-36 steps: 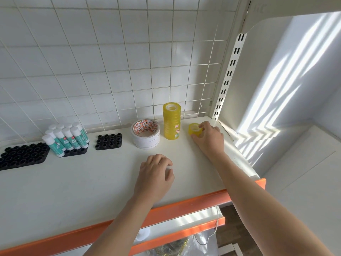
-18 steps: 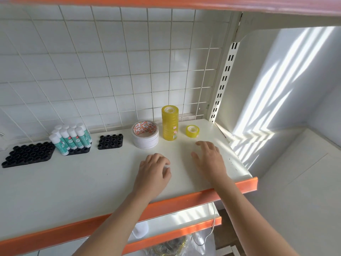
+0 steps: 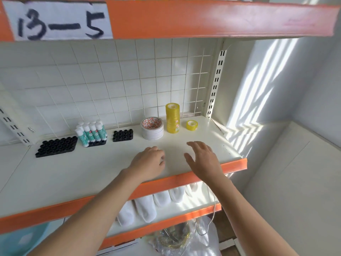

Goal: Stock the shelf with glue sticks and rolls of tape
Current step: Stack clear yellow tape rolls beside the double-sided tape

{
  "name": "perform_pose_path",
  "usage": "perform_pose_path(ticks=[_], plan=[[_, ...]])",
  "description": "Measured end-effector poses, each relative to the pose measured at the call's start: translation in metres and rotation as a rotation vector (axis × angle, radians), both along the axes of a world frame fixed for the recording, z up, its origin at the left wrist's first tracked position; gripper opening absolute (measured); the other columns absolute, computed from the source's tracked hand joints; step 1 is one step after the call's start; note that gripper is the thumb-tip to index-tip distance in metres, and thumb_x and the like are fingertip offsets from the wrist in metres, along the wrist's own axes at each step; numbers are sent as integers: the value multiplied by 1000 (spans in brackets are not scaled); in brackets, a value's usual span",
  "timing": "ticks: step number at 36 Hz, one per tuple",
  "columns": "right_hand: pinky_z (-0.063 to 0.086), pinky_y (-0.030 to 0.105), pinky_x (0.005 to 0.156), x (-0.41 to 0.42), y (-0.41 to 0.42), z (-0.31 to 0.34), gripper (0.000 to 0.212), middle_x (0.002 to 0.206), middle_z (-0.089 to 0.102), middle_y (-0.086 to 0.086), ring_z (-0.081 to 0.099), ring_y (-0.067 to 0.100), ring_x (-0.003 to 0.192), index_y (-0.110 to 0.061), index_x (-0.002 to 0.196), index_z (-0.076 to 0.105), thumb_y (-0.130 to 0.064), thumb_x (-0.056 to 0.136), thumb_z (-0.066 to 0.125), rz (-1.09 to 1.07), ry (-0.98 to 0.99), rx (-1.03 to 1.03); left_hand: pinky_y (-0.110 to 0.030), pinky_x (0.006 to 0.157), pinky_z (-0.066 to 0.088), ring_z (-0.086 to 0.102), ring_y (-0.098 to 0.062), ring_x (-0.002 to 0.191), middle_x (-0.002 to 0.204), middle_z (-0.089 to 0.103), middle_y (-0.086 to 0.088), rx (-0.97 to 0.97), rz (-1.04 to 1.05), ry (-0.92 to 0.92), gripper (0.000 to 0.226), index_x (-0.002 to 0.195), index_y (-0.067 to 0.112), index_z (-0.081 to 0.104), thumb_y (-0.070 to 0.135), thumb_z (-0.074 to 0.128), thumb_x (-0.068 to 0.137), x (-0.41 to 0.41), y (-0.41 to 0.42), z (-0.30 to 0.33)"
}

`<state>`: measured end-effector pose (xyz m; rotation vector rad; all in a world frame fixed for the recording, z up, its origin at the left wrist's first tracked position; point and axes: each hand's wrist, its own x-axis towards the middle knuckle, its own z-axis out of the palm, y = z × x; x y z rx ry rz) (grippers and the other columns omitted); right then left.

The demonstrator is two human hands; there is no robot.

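Head view: small yellow tape roll [image 3: 191, 125] lies flat at the shelf [image 3: 92, 172] back, just right of the tall yellow tape stack [image 3: 172, 118]. Left hand [image 3: 149, 164] curled on the shelf, contents not visible; right hand [image 3: 203, 159] released, fingers spread, holding nothing.

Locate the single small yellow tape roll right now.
Head view: the small yellow tape roll lies flat at the right rear of the shelf, just right of the tall yellow tape stack, untouched by either hand.
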<state>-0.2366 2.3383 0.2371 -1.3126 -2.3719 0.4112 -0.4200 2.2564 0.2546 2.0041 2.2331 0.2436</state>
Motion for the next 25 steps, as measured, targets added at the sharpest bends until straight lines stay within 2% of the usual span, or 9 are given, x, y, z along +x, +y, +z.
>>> perform_pose_path(ticks=[5,11,15,19,25], plan=[[40,39,103,-10,-36,32,47,141,47,0,42,24,130,-25,140,45,-41,96,51,-7,-7,48,-33,86,44,50,-18,113,115,55,3,108,16,9,22,107,21,60,32,45,96,-11,-43,38],[42,40,100,-28,-88,74,46,140,49,-1,43,24,129,-27,140,44,-43,97,49,10,-3,112,-29,78,39,51,-17,112,115,55,6,211,33,19,21,108,24,61,30,44,96,-31,-103,86],[43,42,97,-40,-128,105,45,136,52,-1,46,25,126,-27,138,46,-43,96,50,21,23,200,-31,81,43,50,-15,111,115,56,9,284,38,3,20,104,26,62,32,45,95,-44,-140,117],[45,42,94,-45,-165,135,44,132,54,-2,48,24,122,-28,136,49,-42,95,53,15,61,289,-32,81,43,51,-17,107,106,55,7,348,12,16,18,101,26,61,33,46,95,-46,-169,146],[46,34,85,-48,-208,180,46,130,55,-6,50,19,119,-29,134,51,-49,93,49,3,95,425,-31,78,44,53,-15,100,104,56,11,476,-37,10,18,99,28,61,35,44,95,-42,-207,195]])
